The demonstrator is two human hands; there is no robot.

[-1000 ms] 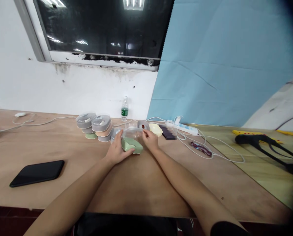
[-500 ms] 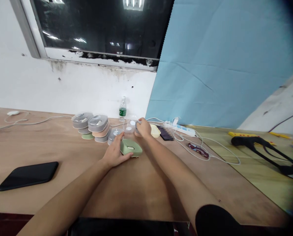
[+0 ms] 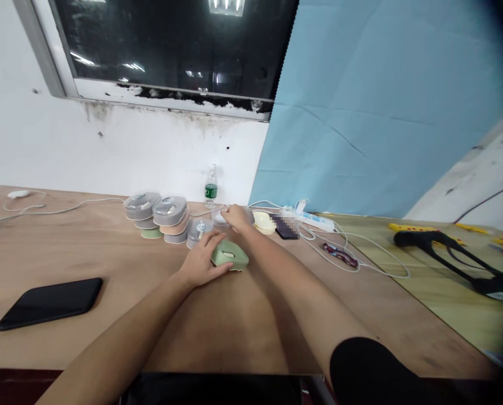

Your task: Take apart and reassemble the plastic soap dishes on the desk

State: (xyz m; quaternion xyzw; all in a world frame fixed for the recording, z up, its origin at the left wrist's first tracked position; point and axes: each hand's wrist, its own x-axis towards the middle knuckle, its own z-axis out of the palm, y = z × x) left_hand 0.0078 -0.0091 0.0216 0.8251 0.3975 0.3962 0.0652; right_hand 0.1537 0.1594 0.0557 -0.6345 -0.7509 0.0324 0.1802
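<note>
A green oval plastic box (image 3: 231, 254) rests on the wooden table, with a small slot in its top. My left hand (image 3: 200, 262) grips its left side, thumb along the near edge and fingers over the far side. Beyond it, my right hand (image 3: 236, 218) reaches to some clear plastic lids (image 3: 218, 217), its fingers closed on the edge of one. That hand partly hides the lids and a greyish clear piece behind it. A grey box with a clear lid (image 3: 200, 229) sits just past my left fingers.
Stacked lidded boxes (image 3: 170, 211) in grey, peach and green stand at the back left. Behind is a water bottle (image 3: 211, 188). Rightward lie yellow pieces (image 3: 265, 223), a dark phone-like slab (image 3: 286, 226), a power strip (image 3: 317, 221) and loose cables. A black phone (image 3: 51, 302) lies front left.
My right hand has shifted slightly left, onto the clear lids. My left hand has moved a little right with the green box, which is now tilted slightly differently.
</note>
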